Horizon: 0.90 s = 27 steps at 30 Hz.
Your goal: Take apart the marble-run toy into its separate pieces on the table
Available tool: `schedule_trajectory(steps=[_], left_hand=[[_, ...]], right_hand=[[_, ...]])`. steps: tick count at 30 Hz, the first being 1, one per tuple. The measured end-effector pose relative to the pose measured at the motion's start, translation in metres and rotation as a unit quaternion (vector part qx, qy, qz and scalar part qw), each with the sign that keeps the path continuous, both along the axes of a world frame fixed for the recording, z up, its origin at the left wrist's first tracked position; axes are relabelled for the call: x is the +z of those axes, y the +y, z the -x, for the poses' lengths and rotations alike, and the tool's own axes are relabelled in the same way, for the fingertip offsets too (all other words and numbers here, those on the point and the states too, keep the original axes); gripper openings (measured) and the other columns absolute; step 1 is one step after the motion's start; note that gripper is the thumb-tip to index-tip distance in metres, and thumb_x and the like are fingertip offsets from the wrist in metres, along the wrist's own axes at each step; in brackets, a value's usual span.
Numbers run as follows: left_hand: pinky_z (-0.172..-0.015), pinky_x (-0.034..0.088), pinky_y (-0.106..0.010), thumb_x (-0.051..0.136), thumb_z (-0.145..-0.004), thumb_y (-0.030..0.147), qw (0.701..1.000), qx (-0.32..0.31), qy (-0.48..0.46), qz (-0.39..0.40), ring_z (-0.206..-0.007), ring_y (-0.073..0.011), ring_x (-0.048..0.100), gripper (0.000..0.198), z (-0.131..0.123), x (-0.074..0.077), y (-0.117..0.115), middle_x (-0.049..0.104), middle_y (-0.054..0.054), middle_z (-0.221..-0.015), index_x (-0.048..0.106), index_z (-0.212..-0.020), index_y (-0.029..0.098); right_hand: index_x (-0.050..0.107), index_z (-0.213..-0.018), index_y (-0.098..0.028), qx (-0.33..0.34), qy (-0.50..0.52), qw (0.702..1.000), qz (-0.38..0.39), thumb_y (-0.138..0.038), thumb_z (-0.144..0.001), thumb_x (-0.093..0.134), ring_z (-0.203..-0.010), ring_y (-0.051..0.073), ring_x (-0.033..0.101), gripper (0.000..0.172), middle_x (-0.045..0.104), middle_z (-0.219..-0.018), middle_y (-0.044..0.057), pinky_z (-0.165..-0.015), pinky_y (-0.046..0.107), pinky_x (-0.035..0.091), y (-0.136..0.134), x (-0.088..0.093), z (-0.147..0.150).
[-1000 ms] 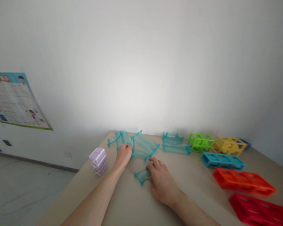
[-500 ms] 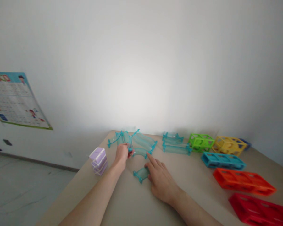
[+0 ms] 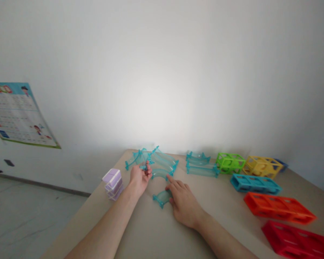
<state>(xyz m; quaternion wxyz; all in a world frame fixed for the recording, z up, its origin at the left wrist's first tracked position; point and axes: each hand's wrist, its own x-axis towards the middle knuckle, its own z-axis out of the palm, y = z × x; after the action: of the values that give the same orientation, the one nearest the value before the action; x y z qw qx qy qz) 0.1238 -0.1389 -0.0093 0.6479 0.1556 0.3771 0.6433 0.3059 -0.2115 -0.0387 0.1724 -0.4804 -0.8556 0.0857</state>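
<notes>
My left hand (image 3: 139,177) is at the far left of the table, fingers curled round the near end of a translucent teal curved track piece (image 3: 140,157) that belongs to a pile of such pieces (image 3: 162,162). My right hand (image 3: 182,203) lies flat on the table, fingers spread, its fingertips touching a short teal curved track piece (image 3: 161,198). Another curved teal piece (image 3: 159,173) lies between the two hands.
A lilac block stack (image 3: 113,183) stands at the table's left edge. Straight teal tracks (image 3: 201,167) lie at the back. To the right sit green (image 3: 229,162), yellow (image 3: 261,166), blue (image 3: 253,183), orange (image 3: 278,208) and red (image 3: 297,241) lattice frames. A poster (image 3: 16,117) hangs left.
My left hand has pulled back slightly toward me and turned, gripping the teal track end. The teal pile has shifted a little. My right hand stays on the short curved piece.
</notes>
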Motion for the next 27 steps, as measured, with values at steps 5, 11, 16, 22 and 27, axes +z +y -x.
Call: schedule_trajectory(steps=[5,11,16,22,27], left_hand=[[-0.04,0.031,-0.017,0.043,-0.078,0.013,1.0,-0.007,-0.024,0.003,-0.038,-0.0078,0.042,0.014,-0.0009,-0.001,-0.0002,0.05,0.001,-0.049,0.056,-0.074,0.014],[-0.039,0.029,-0.017,0.042,-0.081,0.013,0.998,-0.011,-0.063,-0.002,-0.038,-0.0077,0.04,0.015,0.0021,-0.0017,0.0005,0.046,0.003,-0.048,0.055,-0.073,0.014],[-0.04,0.03,-0.018,0.041,-0.081,0.012,0.993,-0.025,-0.118,-0.019,-0.039,-0.0073,0.039,0.015,0.0066,-0.0038,0.0009,0.042,0.004,-0.05,0.054,-0.073,0.014],[-0.041,0.032,-0.018,0.048,-0.081,0.014,0.985,-0.039,-0.15,-0.07,-0.043,-0.0076,0.042,0.01,0.0066,-0.0028,0.0003,0.045,0.003,-0.054,0.056,-0.075,0.016],[-0.04,0.032,-0.018,0.054,-0.078,0.02,0.989,-0.044,-0.107,-0.094,-0.044,-0.0078,0.043,0.005,0.0034,0.0037,-0.0036,0.045,0.004,-0.053,0.055,-0.075,0.016]], right_hand=[[0.056,-0.112,-0.017,-0.002,-0.004,1.0,-0.001,-0.008,-0.075,0.048,-0.127,0.027,0.041,0.039,0.034,-0.153,0.011,-0.1,0.042,0.031,-0.0003,0.0004,-0.0001],[0.056,-0.111,-0.017,0.0,-0.007,1.0,0.002,-0.008,-0.076,0.048,-0.126,0.027,0.041,0.037,0.034,-0.152,0.012,-0.099,0.043,0.031,-0.0001,0.0019,0.0009],[0.056,-0.112,-0.017,-0.003,-0.006,1.0,0.001,-0.008,-0.076,0.048,-0.126,0.027,0.041,0.038,0.034,-0.153,0.011,-0.099,0.043,0.031,-0.0006,0.0016,0.0007],[0.056,-0.111,-0.017,-0.003,-0.011,1.0,0.003,-0.008,-0.076,0.048,-0.126,0.027,0.041,0.037,0.032,-0.153,0.012,-0.099,0.042,0.031,-0.0007,0.0021,0.0006],[0.055,-0.112,-0.017,-0.004,-0.017,1.0,0.0,-0.008,-0.077,0.047,-0.127,0.027,0.04,0.037,0.033,-0.153,0.012,-0.099,0.042,0.031,-0.0007,0.0029,0.0014]])
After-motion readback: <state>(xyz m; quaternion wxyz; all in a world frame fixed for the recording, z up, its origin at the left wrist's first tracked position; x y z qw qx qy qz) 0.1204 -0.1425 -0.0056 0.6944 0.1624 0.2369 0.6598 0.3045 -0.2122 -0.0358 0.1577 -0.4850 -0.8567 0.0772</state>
